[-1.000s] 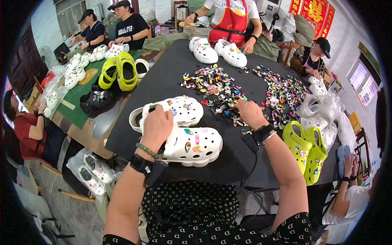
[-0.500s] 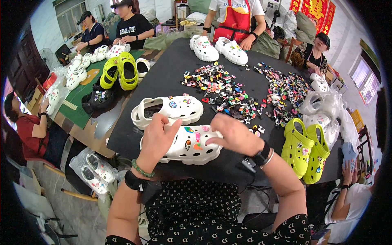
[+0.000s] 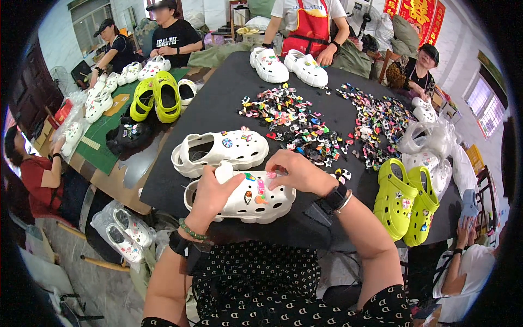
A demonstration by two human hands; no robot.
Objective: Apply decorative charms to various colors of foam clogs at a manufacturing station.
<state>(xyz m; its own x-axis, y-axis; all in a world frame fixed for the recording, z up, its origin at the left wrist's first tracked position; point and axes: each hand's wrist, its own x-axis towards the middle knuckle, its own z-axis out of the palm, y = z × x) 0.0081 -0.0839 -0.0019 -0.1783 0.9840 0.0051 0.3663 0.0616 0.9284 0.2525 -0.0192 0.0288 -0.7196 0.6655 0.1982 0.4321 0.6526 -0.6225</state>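
The nearer white clog (image 3: 275, 204) lies on the black table before me, its front dotted with colourful shoe charms, among them an orange one (image 3: 261, 199). My left hand (image 3: 212, 191) is closed around its opening and strap. The fingers of my right hand (image 3: 298, 173) are pinched together at a pink charm (image 3: 271, 175) on the upper side of the clog. Just beyond it sits a matching white clog (image 3: 239, 147) with a few charms, touched by neither hand. The sole and heel of the nearer clog are partly hidden by my left hand.
Heaps of loose charms (image 3: 289, 111) spread past the clogs, with another pile (image 3: 378, 125) to the right. Yellow-green clogs (image 3: 396, 201) stand at the right edge, near plastic-wrapped clogs (image 3: 430, 163). White clogs (image 3: 305, 68) sit at the far edge before a person in a red apron (image 3: 305, 35).
My right hand has shifted left and up from the clog's toe to the pink charm, fingers now drawn together. My left hand keeps its hold on the clog.
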